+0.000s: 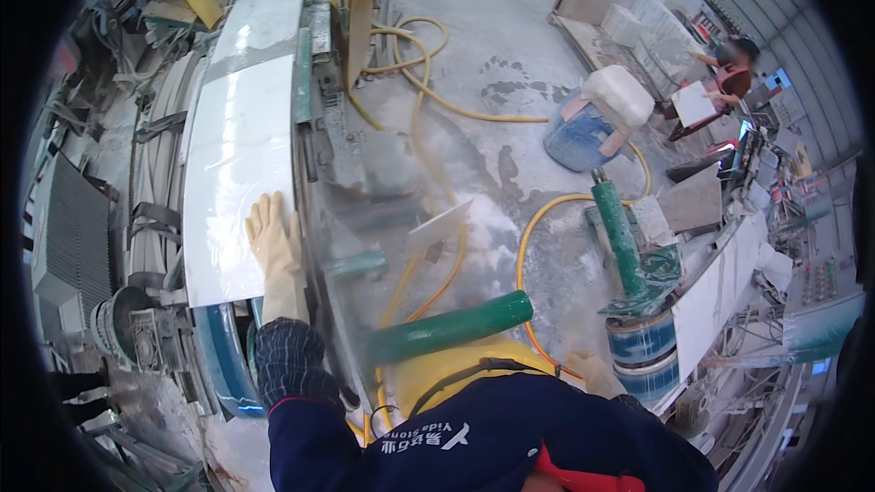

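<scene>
My left hand (pixel 276 246), in a cream rubber glove, lies flat near the right edge of a glossy white slab (pixel 239 155). Its fingers are stretched out, so it is open. The slab rests lengthwise on a conveyor whose blue belt (pixel 217 346) shows past its near end. Lower right, partly covered by my dark sleeve, is my right hand (pixel 597 374) in a similar glove. Its fingers do not show clearly. Close to it stands a blue roller (pixel 643 346), with another white slab (pixel 720 296) just beyond. A yellow apron (pixel 465 374) covers my front.
A green pipe (pixel 456 326) crosses before me; a green post (pixel 618 232) rises at right. Yellow hose (pixel 538 219) loops over the wet floor. Farther off are a blue barrel (pixel 579 137) and a person (pixel 729 73) with a white panel (pixel 694 104). Grey strips (pixel 159 173) line the left.
</scene>
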The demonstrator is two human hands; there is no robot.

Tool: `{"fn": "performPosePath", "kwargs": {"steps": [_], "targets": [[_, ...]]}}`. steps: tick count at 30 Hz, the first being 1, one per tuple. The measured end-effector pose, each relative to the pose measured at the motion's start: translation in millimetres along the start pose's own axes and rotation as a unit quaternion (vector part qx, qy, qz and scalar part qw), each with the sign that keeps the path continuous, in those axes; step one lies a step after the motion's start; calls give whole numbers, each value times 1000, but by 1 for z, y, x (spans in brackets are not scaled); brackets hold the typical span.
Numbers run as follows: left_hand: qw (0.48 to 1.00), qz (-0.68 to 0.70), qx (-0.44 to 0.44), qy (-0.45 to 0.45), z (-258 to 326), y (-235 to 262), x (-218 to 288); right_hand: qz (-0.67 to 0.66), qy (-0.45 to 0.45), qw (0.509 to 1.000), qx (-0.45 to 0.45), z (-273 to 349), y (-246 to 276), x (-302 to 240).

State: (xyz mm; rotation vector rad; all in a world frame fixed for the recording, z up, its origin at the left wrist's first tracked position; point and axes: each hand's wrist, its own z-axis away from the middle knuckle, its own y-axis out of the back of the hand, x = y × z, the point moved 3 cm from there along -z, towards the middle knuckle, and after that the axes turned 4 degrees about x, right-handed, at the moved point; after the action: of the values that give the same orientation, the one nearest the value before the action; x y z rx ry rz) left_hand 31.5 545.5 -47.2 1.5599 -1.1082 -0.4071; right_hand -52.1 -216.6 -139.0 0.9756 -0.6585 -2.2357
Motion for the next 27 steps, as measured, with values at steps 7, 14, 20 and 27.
{"fn": "performPosePath", "kwargs": {"steps": [7,14,20,27], "targets": [[999,-14,-31,18,4,8,8,150,65,986,-9,-68,-23,-91],[1000,-19,-2,16,10,2,-2,63,165,983,-43,-111,-43,-218],[1000,-21,6,18,11,-1,-1,222,243,939,-96,-126,-74,-265],[1000,-7,28,10,15,2,1,376,403,804,-221,-86,-110,-276]]}}
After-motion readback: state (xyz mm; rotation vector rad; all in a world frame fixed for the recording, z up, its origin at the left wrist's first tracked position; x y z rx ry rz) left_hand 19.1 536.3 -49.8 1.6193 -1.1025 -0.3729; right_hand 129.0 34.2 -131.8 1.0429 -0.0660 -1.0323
